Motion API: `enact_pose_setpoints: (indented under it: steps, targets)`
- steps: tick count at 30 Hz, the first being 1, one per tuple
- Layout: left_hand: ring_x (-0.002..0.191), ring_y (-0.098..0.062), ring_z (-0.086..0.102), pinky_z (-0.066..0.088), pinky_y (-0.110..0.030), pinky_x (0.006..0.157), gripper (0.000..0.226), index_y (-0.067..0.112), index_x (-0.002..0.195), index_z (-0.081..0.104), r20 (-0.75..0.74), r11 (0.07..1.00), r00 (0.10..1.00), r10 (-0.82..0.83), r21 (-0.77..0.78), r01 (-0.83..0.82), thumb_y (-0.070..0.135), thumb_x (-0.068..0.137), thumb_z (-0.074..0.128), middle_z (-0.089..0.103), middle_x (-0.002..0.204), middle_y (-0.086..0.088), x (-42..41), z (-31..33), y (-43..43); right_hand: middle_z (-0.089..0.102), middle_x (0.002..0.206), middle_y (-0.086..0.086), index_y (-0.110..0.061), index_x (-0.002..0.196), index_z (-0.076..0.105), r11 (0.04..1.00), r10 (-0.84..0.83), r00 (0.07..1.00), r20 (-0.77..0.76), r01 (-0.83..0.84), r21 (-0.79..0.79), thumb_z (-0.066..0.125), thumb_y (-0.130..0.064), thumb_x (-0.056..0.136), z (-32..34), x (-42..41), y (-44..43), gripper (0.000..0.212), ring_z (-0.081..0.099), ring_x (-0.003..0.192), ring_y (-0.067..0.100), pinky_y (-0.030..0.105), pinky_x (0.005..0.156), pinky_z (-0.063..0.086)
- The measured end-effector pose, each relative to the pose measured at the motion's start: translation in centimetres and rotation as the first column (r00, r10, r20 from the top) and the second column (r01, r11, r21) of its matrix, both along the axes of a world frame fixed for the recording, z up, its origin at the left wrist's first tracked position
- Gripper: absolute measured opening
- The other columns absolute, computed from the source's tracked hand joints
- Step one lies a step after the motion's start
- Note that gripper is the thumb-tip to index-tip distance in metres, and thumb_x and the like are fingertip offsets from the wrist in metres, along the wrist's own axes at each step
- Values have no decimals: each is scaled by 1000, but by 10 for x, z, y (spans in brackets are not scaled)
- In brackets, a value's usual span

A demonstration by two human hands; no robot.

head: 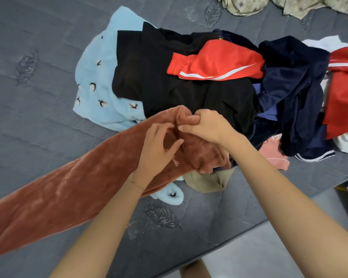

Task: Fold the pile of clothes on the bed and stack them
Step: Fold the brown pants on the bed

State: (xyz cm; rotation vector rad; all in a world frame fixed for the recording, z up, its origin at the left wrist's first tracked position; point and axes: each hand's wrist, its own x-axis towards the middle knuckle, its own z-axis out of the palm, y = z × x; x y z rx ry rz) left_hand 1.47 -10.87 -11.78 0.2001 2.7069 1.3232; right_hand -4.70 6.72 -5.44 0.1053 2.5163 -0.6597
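Right hand (206, 126) pinches the top fold of the rust-brown velvet garment (68, 193), fingers (189, 119) curled tight. Left hand (159, 147) rests on it, loosely spread.

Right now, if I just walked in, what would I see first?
The long rust-brown fleece stretches from the lower left to the middle, and the right hand grips its end. Then you would see the bright red shorts lying on the black clothes further back.
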Motion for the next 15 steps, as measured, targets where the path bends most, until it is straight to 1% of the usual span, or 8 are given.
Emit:
enact_pose_setpoints:
  steps: [2,3,5,6,8,11,13,15]
  targets:
    - [84,-13,63,53,-30,81,24,16,105,55,236,961,970,65,246,-124,35,93,64,64,89,0,13,13,-18,66,94,-2,-22,93,62,999,27,999,43,-26,-20,62,-64,81,2,7,-27,44,62,90,23,32,69,44]
    - [80,-12,65,55,-30,79,21,11,102,54,345,917,936,69,346,-196,29,95,63,65,85,0,20,18,-28,67,102,0,-20,103,62,999,25,998,49,-24,-31,59,-64,84,3,12,-42,48,62,96,25,33,72,44]
    - [79,-4,62,53,-22,77,19,3,100,53,436,845,897,66,453,-282,21,98,57,62,84,1,34,25,-53,63,114,5,-14,116,57,999,5,999,34,-3,-40,54,-63,88,4,25,-76,56,60,104,28,33,76,42]
    - [79,1,59,49,-17,78,18,2,100,54,438,836,895,83,458,-302,20,99,55,59,85,3,41,29,-68,61,117,7,-12,119,54,999,-15,1000,15,16,-51,53,-62,89,4,33,-94,59,58,106,29,34,77,42]
    - [85,3,56,45,-16,83,22,6,100,55,454,814,883,119,464,-348,28,98,55,59,91,5,57,34,-101,62,112,7,-9,116,52,991,-76,997,-6,75,-107,52,-62,90,2,49,-131,58,58,102,27,36,78,43]
    - [102,-1,63,51,-27,92,43,16,117,53,588,742,805,84,502,-444,47,88,58,65,110,11,79,36,-153,64,90,-3,-17,93,53,893,-210,969,134,245,-378,52,-62,91,-5,73,-185,45,60,86,19,40,83,49]
    - [111,-1,62,53,-31,93,55,28,129,49,652,695,751,106,491,-525,49,81,67,63,120,16,93,30,-186,60,84,-8,-20,85,54,817,-199,957,212,281,-503,49,-56,95,-11,91,-220,38,56,84,14,39,92,47]
    - [113,-5,63,53,-28,91,73,24,135,45,653,679,723,224,428,-597,42,74,81,62,125,8,105,18,-218,62,92,-6,-18,93,62,801,-126,971,205,222,-556,44,-47,101,-19,110,-252,34,56,93,13,34,96,42]
